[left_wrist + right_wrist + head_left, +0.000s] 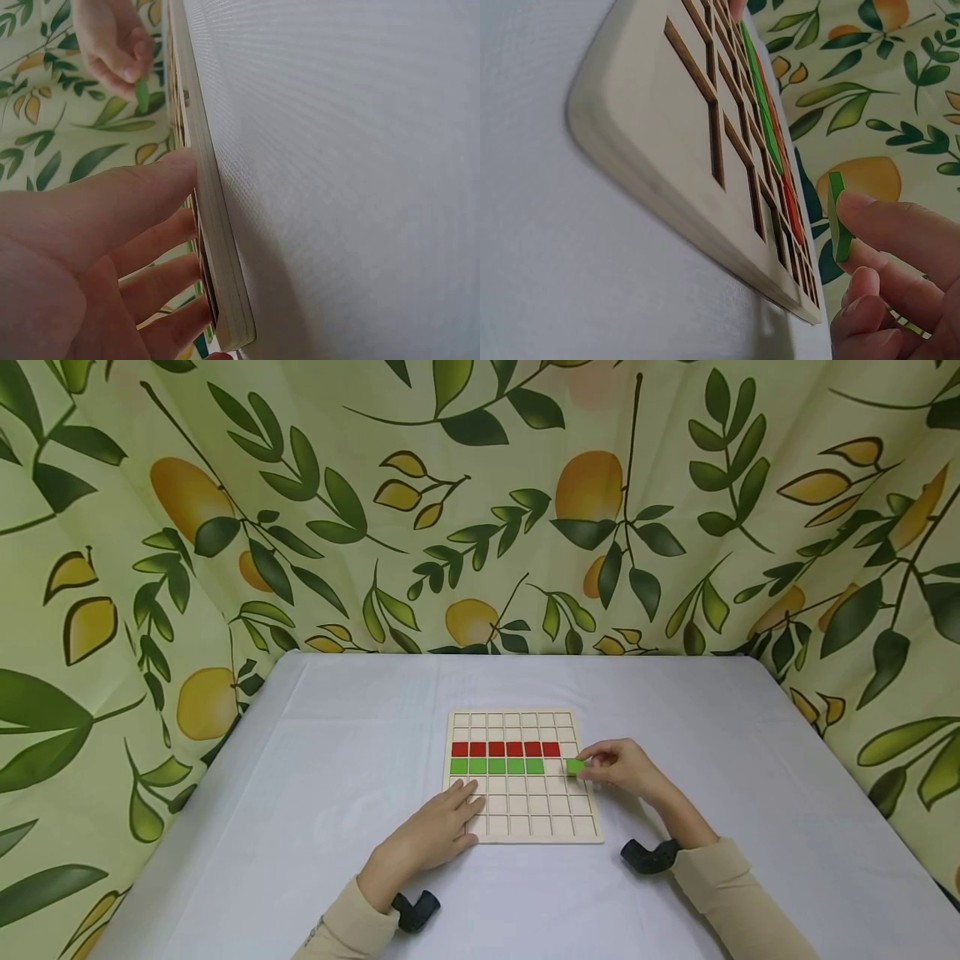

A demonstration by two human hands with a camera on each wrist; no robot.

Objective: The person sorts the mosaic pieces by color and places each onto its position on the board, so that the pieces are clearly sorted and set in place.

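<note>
A pale wooden grid board [540,840] lies flat in the middle of the head view. One row holds several red tiles [497,749], and the row just below holds several green tiles [497,766]. My right hand [626,768] pinches a single green tile [574,767] above the board's right side. In the right wrist view that tile [843,240] stands on edge between thumb and fingertips, clear of the board. My left hand [435,831] rests on the board's lower left with fingers extended; its thumb [165,176] touches the near edge in the left wrist view.
A white cloth [315,760] covers the table under the board. Behind and at both sides hangs a curtain [480,527] printed with leaves and fruit. Black devices [417,910] sit at both wrists, by the beige sleeves [352,918].
</note>
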